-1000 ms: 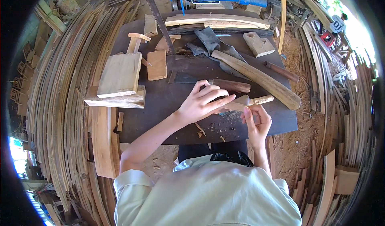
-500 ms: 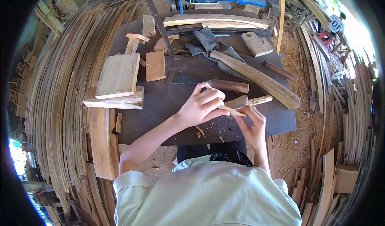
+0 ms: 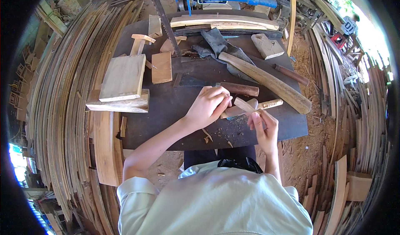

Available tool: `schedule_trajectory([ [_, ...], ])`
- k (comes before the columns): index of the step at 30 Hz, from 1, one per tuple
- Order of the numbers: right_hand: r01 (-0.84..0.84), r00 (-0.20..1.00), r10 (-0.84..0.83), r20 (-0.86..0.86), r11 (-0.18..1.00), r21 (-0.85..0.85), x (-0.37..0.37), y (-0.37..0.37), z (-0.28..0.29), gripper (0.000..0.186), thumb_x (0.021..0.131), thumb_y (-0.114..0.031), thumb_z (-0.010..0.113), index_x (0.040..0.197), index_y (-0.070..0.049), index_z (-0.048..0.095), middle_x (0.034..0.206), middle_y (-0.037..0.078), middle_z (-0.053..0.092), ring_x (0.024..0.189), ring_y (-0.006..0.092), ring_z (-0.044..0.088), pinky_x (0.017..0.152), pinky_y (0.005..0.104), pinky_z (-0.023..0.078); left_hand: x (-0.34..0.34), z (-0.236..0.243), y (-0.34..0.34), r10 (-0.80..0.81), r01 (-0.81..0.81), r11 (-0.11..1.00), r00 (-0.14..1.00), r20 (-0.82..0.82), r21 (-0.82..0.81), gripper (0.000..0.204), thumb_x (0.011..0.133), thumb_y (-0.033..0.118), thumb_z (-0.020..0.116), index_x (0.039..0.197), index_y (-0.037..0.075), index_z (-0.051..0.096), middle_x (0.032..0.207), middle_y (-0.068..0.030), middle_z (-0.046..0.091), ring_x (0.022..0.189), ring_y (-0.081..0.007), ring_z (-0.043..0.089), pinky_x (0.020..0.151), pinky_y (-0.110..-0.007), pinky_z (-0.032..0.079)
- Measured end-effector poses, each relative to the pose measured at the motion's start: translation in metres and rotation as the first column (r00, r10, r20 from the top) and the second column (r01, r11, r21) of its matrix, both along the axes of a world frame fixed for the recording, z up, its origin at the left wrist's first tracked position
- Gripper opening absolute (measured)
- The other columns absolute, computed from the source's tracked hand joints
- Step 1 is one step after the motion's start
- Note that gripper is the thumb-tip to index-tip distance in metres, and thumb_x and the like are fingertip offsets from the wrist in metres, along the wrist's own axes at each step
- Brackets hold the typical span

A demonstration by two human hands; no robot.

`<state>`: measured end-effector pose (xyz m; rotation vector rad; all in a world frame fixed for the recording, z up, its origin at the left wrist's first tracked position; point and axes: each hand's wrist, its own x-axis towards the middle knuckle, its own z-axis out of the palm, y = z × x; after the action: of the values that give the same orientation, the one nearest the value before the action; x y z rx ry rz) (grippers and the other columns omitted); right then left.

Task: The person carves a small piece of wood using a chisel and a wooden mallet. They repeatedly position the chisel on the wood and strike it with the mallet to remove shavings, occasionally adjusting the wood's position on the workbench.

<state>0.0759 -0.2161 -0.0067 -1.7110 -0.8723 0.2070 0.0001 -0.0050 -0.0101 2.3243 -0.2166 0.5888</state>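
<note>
In the head view, the right hand is pinching a small wood piece by one end above the table, presumably leaving the other end exposed. The left hand is hovering half-curled beside it; whether it is grasping anything, I cannot tell. A brown handle is lying beyond, seemingly within reach.

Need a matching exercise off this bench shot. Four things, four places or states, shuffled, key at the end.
Things
1. Small wood strip
2. Square board
3. Dark cloth
4. Wood shavings

Places or states
A. Scattered over the near part of the table
B. Partly covered by a long wooden billet
C. Pinched in the right hand
D. Resting on top of a wooden block on the left

Pairs: 1-C, 2-D, 3-B, 4-A
</note>
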Motion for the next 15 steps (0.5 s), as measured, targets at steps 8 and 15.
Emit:
schedule_trajectory([
  [8, -0.028, 0.899, 0.142, -0.415, 0.963, 0.268, -0.002, 0.0, -0.001, 0.041, 0.1, -0.03, 0.042, 0.099, 0.004, 0.065, 0.071, 0.006, 0.06, 0.059, 0.0117, 0.054, 0.056, 0.0246, 0.043, -0.005, 0.017, -0.004, 0.056, -0.07, 0.997, 0.961, 0.269, 0.042, 0.045, 0.07, 0.031, 0.079, 0.107, 0.011, 0.065, 0.11, -0.0031, 0.056, 0.095, -0.0206, 0.055, 0.088, -0.037, 0.039],
  [15, -0.106, 0.898, 0.193, -0.396, 0.967, 0.231, -0.011, 0.007, 0.0, 0.04, 0.1, -0.027, 0.042, 0.103, 0.007, 0.063, 0.072, 0.008, 0.059, 0.06, 0.0128, 0.053, 0.057, 0.0256, 0.043, -0.004, 0.01, -0.003, 0.027, -0.022, 0.999, 0.965, 0.262, -0.024, 0.033, 0.071, 0.025, 0.079, 0.095, 0.008, 0.065, 0.103, -0.004, 0.059, 0.095, -0.0207, 0.056, 0.089, -0.036, 0.039],
])
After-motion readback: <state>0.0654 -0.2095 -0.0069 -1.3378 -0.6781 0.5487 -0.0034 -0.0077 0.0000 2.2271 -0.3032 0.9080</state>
